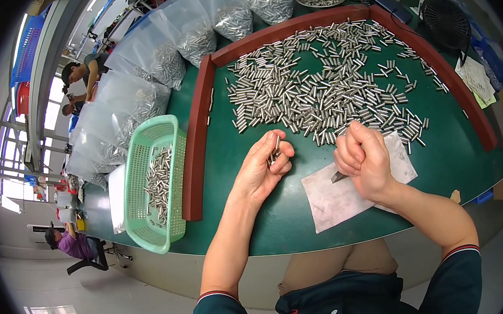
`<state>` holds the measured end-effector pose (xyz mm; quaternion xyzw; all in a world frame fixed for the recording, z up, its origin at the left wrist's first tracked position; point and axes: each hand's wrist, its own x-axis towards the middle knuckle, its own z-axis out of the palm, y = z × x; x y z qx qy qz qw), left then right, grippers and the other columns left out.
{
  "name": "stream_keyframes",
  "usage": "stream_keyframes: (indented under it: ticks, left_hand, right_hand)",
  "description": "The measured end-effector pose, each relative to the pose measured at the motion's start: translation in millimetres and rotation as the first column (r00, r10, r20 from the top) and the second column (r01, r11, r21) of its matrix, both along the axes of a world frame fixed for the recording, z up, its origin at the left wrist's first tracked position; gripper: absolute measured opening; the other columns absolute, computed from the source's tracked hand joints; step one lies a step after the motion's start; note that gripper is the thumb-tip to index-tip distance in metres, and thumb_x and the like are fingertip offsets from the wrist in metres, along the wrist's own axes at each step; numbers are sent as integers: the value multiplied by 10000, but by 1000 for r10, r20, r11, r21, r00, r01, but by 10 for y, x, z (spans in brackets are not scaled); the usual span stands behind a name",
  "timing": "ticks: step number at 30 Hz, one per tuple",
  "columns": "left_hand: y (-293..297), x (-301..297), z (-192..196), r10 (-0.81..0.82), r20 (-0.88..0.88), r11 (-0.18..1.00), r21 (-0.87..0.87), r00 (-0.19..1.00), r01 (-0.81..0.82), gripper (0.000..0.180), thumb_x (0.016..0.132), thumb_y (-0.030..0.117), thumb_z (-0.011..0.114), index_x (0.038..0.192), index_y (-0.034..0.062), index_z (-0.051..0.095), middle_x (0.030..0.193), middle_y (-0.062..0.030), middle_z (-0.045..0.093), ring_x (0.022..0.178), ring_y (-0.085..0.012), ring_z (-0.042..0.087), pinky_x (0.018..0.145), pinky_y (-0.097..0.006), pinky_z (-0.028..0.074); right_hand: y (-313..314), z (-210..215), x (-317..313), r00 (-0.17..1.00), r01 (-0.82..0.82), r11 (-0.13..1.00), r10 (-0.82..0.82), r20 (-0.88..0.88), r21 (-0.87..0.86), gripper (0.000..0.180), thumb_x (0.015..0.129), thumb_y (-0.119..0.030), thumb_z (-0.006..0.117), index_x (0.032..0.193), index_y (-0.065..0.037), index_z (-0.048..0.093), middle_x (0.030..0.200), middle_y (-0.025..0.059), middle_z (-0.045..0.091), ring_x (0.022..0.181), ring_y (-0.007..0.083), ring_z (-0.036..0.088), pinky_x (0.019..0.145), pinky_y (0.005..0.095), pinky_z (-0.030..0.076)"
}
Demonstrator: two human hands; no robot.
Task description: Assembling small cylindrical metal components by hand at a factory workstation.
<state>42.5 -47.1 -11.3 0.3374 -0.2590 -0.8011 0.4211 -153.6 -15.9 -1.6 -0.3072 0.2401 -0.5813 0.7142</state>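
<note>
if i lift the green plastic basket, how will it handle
The perforated green plastic basket looks thin-walled, so it may flex a little. The metal pins inside probably make it heavy for its size; loose and cylindrical, they would likely roll if it tilts.

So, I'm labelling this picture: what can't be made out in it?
Head view: how many metal pins the left hand holds; its grip covers them.
Head view: most of the dark object; the closed right hand hides it.
Head view: part of the white sheet, under the right hand.
</note>
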Motion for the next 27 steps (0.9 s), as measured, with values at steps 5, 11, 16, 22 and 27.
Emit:
stream_keyframes:
  ticks: [5, 11, 16, 22, 27]
  left_hand:
    - [28, 2, 35, 17, 27, 1000, 22, 999, -18, 210, 893, 265, 427, 938, 75, 504, 624, -18, 490, 436, -46, 286, 434, -184, 237]
    - [38, 401, 432, 426, 224, 846, -443, 877, -297, 174, 883, 224, 456, 922, 64, 511, 595, 53, 311, 453, -26, 253, 421, -168, 203]
    - [124, 1142, 789, 882, 196, 342, -891, -428, 299, 139, 867, 103, 420, 894, 20, 529, 626, -33, 476, 523, -99, 408, 461, -239, 332]
    - [166, 1016, 715, 781, 111, 551, -584, -614, 596, 200, 743, 132, 594, 928, 60, 578, 958, -117, 573, 923, -293, 510, 808, -366, 382]
    - [36, -94, 428, 801, 561, 330, -705, 208, 628, 148, 642, -16, 631, 778, 27, 591, 750, -88, 552, 732, -238, 524, 664, -310, 420]
  right_hand:
    - [-3, 1, 13, 1000, -7, 1000, 7, 3, -6, 428, 901, -233, 327, 500, -95, 276, 425, -3, 282, 369, 64, 198, 358, 216, 165]
    - [-11, -21, -6, 1000, 11, 1000, -10, -5, 24, 433, 891, -228, 340, 486, -97, 259, 424, -9, 275, 369, 61, 204, 358, 217, 163]
    - [-6, 7, 2, 1000, 10, 1000, -10, -4, 19, 434, 890, -228, 344, 485, -96, 263, 423, -7, 277, 370, 63, 205, 359, 218, 165]
    - [10, 14, 3, 1000, 24, 1000, -24, -12, 9, 434, 894, -229, 341, 487, -95, 270, 423, -4, 280, 372, 65, 208, 362, 218, 169]
    - [15, 9, -12, 1000, 18, 1000, -17, -4, 17, 432, 899, -233, 334, 494, -94, 274, 426, -3, 279, 374, 66, 210, 363, 219, 171]
